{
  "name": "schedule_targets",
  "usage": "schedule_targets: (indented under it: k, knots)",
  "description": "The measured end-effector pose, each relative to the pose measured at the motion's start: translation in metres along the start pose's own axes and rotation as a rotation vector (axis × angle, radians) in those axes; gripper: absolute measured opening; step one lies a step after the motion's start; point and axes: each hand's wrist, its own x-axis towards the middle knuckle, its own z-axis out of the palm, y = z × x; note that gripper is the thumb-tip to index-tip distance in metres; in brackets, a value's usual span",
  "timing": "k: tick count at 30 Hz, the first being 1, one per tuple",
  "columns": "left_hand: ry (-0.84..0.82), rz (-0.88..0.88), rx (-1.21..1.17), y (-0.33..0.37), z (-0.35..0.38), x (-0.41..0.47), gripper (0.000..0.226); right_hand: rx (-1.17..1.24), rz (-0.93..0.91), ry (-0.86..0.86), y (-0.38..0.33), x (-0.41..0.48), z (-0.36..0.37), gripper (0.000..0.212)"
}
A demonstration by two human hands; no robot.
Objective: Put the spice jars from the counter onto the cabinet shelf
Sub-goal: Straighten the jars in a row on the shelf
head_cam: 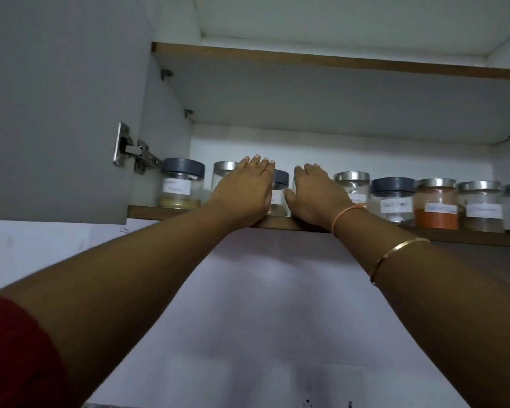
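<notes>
Spice jars (436, 201) are lined upright along the cabinet shelf (165, 212). The grey-lidded jar (281, 179) is framed between both hands, nearer the left hand (245, 189), whose straight fingers are laid against it; the right hand (315, 198)'s grip, if any, cannot be told.

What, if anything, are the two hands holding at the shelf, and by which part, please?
Nothing is plainly gripped: the left hand and right hand lie with straight fingers against the fronts of jars on the shelf.
</notes>
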Motion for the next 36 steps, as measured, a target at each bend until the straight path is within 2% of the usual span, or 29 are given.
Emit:
schedule_targets:
  k: [6, 10, 14, 17, 27, 32, 36]
  knots:
    - [-0.122, -0.043, 0.183, -0.067, -0.004, 0.005, 0.050, 0.101, -0.013, -0.010, -0.039, 0.029, 0.011, 0.035]
    - [-0.284, -0.145, 0.273, -0.097, -0.010, 0.018, 0.046, 0.158, -0.055, -0.029, -0.062, 0.055, 0.009, 0.044]
    - [-0.388, -0.229, 0.338, -0.119, -0.015, 0.032, 0.023, 0.189, -0.089, -0.048, -0.083, 0.078, 0.009, 0.053]
    - [-0.457, -0.255, 0.361, -0.128, -0.015, 0.038, 0.031, 0.186, -0.110, -0.063, -0.092, 0.092, 0.012, 0.060]
    - [-0.515, -0.256, 0.280, -0.144, -0.004, 0.055, 0.042, 0.092, -0.078, -0.159, -0.105, 0.128, 0.025, 0.039]
    - [-0.482, -0.252, 0.279, -0.151, 0.016, 0.063, 0.044, 0.130, -0.098, -0.177, -0.111, 0.138, 0.027, 0.036]
    - [-0.461, -0.241, 0.283, -0.155, 0.031, 0.068, 0.058, 0.020, -0.125, -0.163, -0.114, 0.145, 0.036, 0.024]
